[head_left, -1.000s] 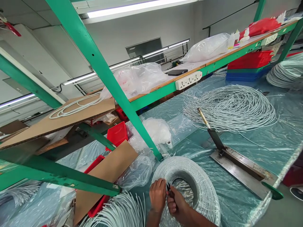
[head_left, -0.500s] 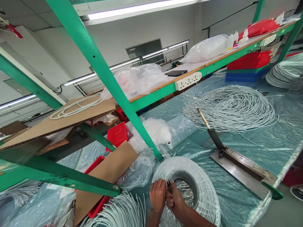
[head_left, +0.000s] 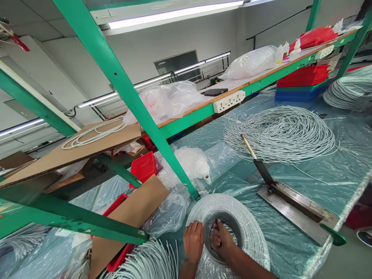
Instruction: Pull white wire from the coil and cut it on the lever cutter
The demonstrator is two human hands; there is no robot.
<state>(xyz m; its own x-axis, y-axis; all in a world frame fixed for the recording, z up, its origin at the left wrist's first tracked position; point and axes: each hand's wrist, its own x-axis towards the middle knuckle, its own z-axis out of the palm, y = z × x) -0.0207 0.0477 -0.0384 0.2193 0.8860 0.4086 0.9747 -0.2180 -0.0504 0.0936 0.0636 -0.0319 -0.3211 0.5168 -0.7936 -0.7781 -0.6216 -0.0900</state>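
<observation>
One thick, ring-shaped coil of ribbed pale-grey wire, inward of the near edge of the teal film-covered bench. Left hand: curled at the coil's rim; cannot tell whether it grips wire. Right hand: closed round a small dark hand tool over the hollow. Green metal post, foot just behind the coil; flat steel lever device at the near edge; loose pale-grey wire tangle beyond.

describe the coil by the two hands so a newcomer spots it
Find the slanting green post that reaches down to the teal table. In front of its foot sits the coil, the left hand over its rim, the right hand over its hole. Its tight winding and shiny wrap set it apart from the loose wire heap farther back.
</observation>
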